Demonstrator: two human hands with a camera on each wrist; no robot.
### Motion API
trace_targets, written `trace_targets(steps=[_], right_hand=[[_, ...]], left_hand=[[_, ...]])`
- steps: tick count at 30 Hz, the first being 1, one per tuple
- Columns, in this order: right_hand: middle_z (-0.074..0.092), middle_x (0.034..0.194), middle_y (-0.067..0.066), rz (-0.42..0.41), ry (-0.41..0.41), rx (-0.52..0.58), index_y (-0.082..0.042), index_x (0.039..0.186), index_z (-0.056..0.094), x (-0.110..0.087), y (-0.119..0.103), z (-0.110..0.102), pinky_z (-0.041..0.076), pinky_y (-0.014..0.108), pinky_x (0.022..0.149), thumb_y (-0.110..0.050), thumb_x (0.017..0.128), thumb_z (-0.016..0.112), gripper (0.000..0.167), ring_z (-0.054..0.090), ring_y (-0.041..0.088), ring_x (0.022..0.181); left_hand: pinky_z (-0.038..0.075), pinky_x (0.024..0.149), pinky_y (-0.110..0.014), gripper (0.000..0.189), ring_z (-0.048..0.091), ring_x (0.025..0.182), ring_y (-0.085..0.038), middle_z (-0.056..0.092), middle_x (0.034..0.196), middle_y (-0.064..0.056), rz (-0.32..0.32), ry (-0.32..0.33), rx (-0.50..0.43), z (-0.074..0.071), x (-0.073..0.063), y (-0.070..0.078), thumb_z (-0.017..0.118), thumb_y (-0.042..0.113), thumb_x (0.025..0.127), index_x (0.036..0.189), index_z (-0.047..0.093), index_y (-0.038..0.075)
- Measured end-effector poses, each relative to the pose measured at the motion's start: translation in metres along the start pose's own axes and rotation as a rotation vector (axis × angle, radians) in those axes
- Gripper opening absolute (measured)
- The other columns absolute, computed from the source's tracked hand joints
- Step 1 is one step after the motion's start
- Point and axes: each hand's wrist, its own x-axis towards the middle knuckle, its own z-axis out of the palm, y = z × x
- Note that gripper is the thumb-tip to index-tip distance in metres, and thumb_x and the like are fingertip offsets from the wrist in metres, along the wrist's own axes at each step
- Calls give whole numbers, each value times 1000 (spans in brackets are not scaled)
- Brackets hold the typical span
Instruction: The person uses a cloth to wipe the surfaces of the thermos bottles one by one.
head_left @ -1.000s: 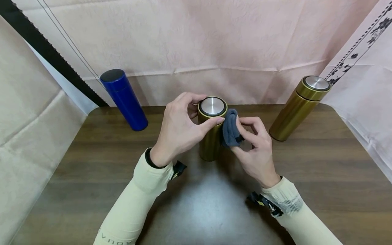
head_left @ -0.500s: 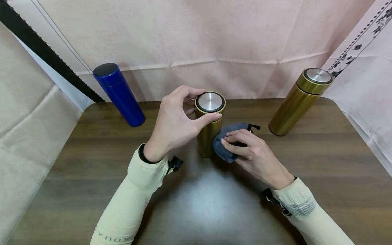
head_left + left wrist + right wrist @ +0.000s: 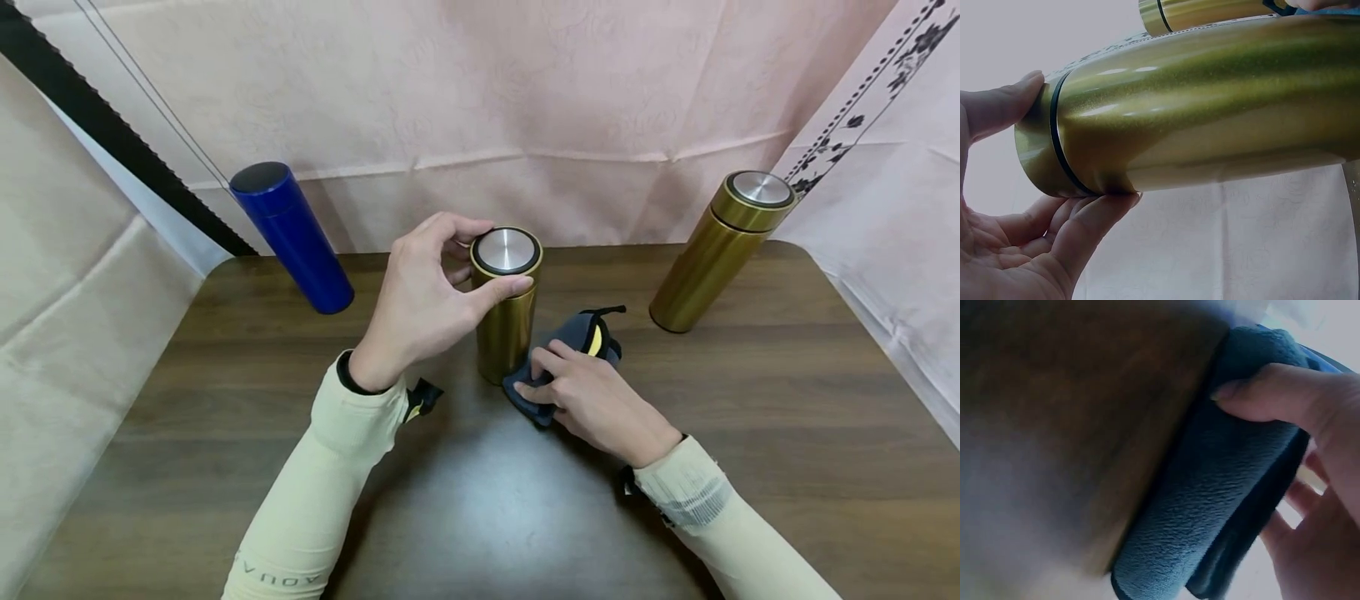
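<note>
A gold thermos flask (image 3: 504,337) with a brushed steel lid top stands upright mid-table. Round its lid my left hand (image 3: 427,296) holds thumb and fingers, as the left wrist view also shows with the gold flask (image 3: 1210,106) across it. A folded blue-grey cloth (image 3: 534,408) with black edging and a yellow patch lies against the flask's lower right side. My right hand (image 3: 592,400) grips this cloth low, close over the table. In the right wrist view the thumb presses on the fuzzy cloth (image 3: 1191,481), with the other fingers behind it.
A blue thermos flask (image 3: 294,242) with a dark top stands at the back left of the wooden table (image 3: 225,467). Another gold flask (image 3: 716,258) stands at the back right. Pale fabric (image 3: 480,100) hangs behind the table's far edge.
My right hand has moved the cloth down the flask's right side to its base, and the cloth has spread out from a tighter fold. My left hand keeps its hold on the lid.
</note>
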Motion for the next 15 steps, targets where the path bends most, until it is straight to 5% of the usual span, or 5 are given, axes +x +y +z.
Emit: trace_targets(steps=[4,7,15], right_hand=[[57,105,-2,4,-4,2,-26,123,76,1,0,-4,55,28,68,-1,74,87,56,53,14,96],[53,99,-2,18,64,18,-28,124,75,0,4,-13,55,31,65,-2,70,89,61,54,14,92],[58,96,10,-1,553,95,-21,118,78,2,13,-43,55,41,70,-3,71,87,51,59,24,87]], left_hand=[[61,76,-25,53,68,84,-6,70,104,1,3,-2,-15,0,-1,-2,93,28,75,118,69,9],[60,77,-24,53,68,84,-5,69,105,1,2,-4,-29,1,-1,-1,93,27,74,117,69,9],[60,76,-27,50,67,83,-6,69,104,1,20,7,-5,1,0,-1,94,28,74,113,69,9]])
